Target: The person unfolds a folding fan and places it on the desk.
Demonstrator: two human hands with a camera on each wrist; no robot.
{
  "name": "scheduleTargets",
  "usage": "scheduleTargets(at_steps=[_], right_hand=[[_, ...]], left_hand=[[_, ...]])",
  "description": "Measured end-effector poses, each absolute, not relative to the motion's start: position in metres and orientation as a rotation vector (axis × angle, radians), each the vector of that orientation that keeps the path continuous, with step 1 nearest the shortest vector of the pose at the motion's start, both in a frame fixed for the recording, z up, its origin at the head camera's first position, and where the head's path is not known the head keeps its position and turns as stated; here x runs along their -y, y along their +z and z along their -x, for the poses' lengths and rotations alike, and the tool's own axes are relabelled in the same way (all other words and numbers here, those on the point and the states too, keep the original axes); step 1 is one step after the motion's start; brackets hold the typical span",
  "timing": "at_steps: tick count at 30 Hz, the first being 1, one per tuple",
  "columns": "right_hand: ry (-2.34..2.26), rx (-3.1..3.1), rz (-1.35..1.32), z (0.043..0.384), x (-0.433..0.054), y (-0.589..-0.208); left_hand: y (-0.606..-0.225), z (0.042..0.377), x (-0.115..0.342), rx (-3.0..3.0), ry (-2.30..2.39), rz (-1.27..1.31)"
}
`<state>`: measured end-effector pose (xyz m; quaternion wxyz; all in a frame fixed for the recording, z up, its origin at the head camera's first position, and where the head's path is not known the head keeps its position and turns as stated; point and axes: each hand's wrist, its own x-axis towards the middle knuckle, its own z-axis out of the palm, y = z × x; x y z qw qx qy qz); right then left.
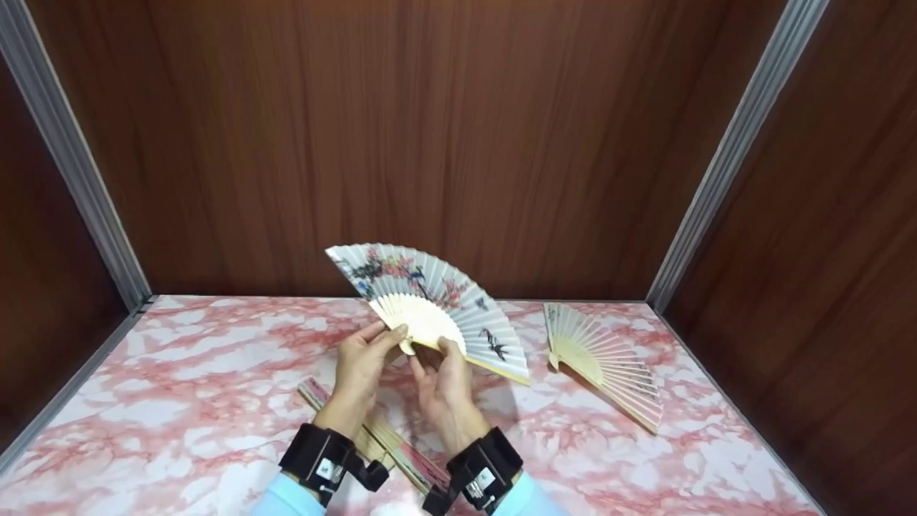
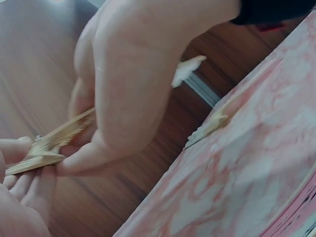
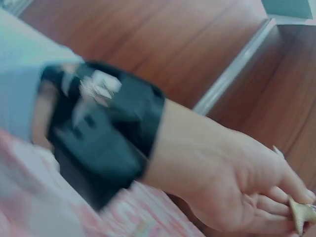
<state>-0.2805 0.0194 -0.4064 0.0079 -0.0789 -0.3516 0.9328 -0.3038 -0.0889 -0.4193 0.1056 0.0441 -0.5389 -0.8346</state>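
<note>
Both hands hold a spread folding fan point(image 1: 437, 294) up over the table, its pale leaf painted with blossoms and a dark bird. The left hand point(image 1: 362, 358) pinches its left side near the pivot, thumb on the front. On the lower right ribs, the right hand point(image 1: 448, 387) grips with its thumb on top and fingers behind. From the left wrist view, the fan's ribs point(image 2: 49, 148) show edge-on between both hands. Only the pivot end point(image 3: 298, 215) appears at the corner of the right wrist view, by the right hand point(image 3: 237, 182).
A second spread fan point(image 1: 605, 358) lies on the pink marbled table point(image 1: 215, 401) at the right. Folded fans point(image 1: 405, 459) with pink edges lie under the forearms, partly hidden. Brown wood panels point(image 1: 401, 143) enclose the back and sides.
</note>
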Motion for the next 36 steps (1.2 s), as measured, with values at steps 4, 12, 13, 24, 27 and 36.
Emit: scheduleTargets(at_steps=[4,12,13,24,27,36], right_hand=[[2.844,0.987,0.310,0.285,-0.023,-0.411],[2.829,0.815,0.408,0.286,-0.030,-0.418],[2.828,0.795,0.422,0.286,-0.030,-0.420],[2.663,0.694,0.633,0.292,-0.032,-0.439],[2.660,0.727,0.622,0.293,-0.031,-0.443],[2.593,0.724,0.623,0.298,-0.036,-0.450]], left_hand=[[-0.425,0.312,0.087,1.629,-2.478,-0.120],[-0.438,0.330,0.075,1.641,-2.424,-0.211],[-0.440,0.334,0.071,1.658,-2.404,-0.228],[-0.444,0.376,0.039,2.210,-1.913,-0.335],[-0.444,0.380,0.035,2.351,-1.757,-0.331],[-0.446,0.385,0.022,2.597,-1.520,-0.339]])
